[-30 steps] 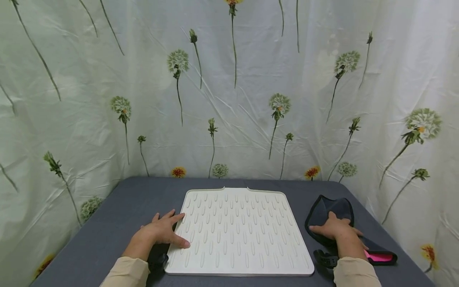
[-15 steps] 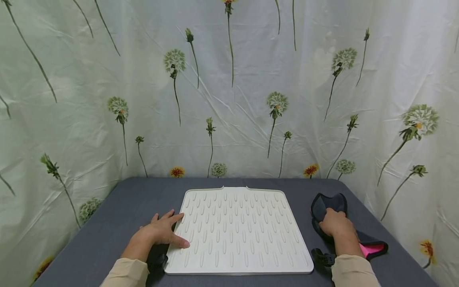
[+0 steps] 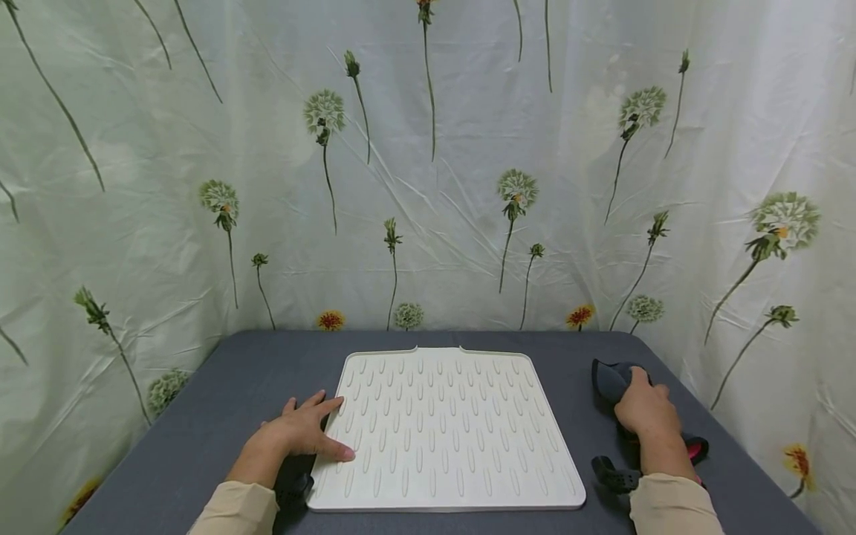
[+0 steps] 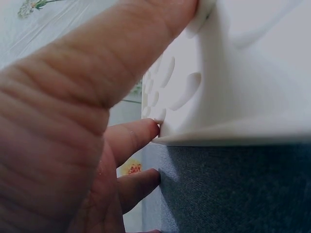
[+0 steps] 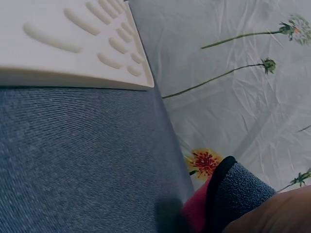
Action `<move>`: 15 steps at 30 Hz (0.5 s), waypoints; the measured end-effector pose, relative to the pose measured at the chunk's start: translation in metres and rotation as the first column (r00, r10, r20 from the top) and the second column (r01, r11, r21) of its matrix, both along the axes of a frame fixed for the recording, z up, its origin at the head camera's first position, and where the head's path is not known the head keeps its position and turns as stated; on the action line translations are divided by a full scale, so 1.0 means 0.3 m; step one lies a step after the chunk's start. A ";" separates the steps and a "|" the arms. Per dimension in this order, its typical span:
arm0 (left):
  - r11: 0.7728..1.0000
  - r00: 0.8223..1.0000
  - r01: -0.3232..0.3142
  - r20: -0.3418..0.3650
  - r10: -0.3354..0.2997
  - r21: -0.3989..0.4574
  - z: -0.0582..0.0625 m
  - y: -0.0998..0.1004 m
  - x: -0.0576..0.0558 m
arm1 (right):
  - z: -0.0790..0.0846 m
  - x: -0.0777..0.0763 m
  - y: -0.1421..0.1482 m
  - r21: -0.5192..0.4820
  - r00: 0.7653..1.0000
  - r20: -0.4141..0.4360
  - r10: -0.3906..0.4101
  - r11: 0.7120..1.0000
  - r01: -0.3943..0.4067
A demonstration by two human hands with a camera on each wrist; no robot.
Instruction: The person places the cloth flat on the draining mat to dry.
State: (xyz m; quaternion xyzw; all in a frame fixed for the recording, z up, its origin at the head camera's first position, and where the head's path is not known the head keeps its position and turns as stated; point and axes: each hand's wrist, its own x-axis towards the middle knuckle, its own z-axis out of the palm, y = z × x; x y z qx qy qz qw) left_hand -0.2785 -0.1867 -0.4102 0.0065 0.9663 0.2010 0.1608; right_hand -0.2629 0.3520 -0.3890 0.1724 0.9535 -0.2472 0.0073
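A white drying mat (image 3: 441, 431) with rows of oval ridges lies flat in the middle of the table. My left hand (image 3: 294, 435) rests at its left edge, fingers spread, thumb and index fingertip on the mat. In the left wrist view the other fingers (image 4: 141, 187) are beside the edge, over the dark tabletop. Right of the mat, my right hand (image 3: 649, 412) grips a bunched cleaning cloth (image 3: 610, 380), grey-blue with black edging and a pink other side. In the right wrist view a corner of the cloth (image 5: 243, 194) sticks out past the hand, most of which is out of frame.
The dark grey table (image 3: 221, 416) extends around the mat on all sides. Behind and beside it hangs a pale curtain (image 3: 435, 186) printed with dandelions. A black strap (image 3: 611, 475) is at the right wrist.
My right hand's fingers have gone from spread over the cloth to gripping it, and the cloth is bunched up smaller under the hand. The left hand and the mat have stayed in place.
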 end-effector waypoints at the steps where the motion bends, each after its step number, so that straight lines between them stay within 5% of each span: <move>1: 1.000 1.000 0.001 0.000 -0.001 -0.001 0.000 0.000 0.000 | 0.001 0.000 0.004 0.009 1.000 -0.004 0.007 1.000 -0.007; 7: 1.000 1.000 -0.001 0.003 0.001 -0.002 0.002 0.003 -0.001 | 0.027 0.003 0.010 0.113 0.997 -0.023 0.067 0.992 -0.064; 15: 1.000 1.000 -0.006 0.003 0.006 0.001 0.008 0.005 0.003 | 0.082 0.005 -0.026 0.123 0.990 -0.138 0.017 0.992 0.000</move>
